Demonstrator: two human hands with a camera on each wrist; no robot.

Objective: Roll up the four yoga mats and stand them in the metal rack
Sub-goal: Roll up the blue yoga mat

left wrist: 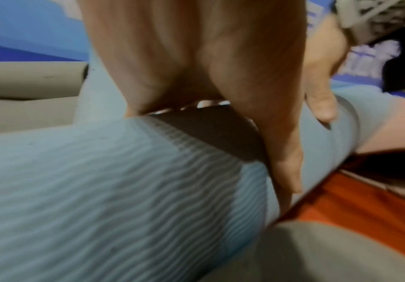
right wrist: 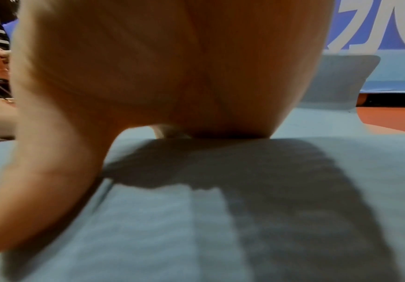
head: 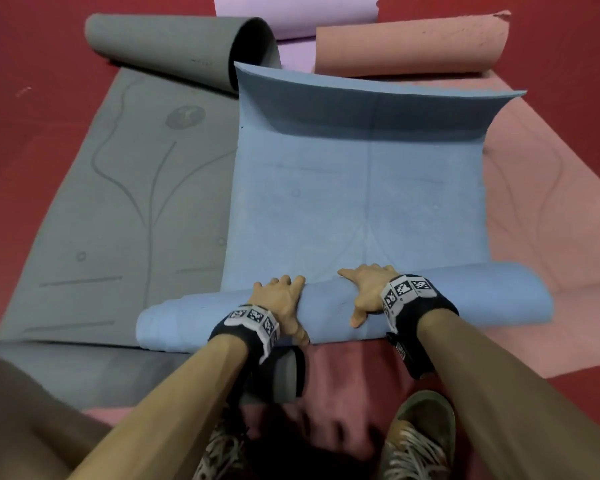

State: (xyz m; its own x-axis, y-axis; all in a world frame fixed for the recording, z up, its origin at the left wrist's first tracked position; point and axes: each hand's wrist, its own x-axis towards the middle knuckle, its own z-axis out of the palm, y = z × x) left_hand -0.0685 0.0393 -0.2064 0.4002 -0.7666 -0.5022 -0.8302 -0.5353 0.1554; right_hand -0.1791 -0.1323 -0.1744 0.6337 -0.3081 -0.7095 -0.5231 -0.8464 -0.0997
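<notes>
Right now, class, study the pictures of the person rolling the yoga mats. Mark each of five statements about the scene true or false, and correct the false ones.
1. Both hands rest on the rolled part of the blue mat. True: the left hand and right hand lie on top of the roll.
2. The blue mat is fully rolled. False: much of it lies flat beyond the roll, its far edge curling up.
3. The grey mat lies to the left of the blue one. True.
4. The pink mat is folded on top of the blue mat. False: the blue mat overlaps it.
5. A metal rack stands beside the mats. False: none is in view.
</notes>
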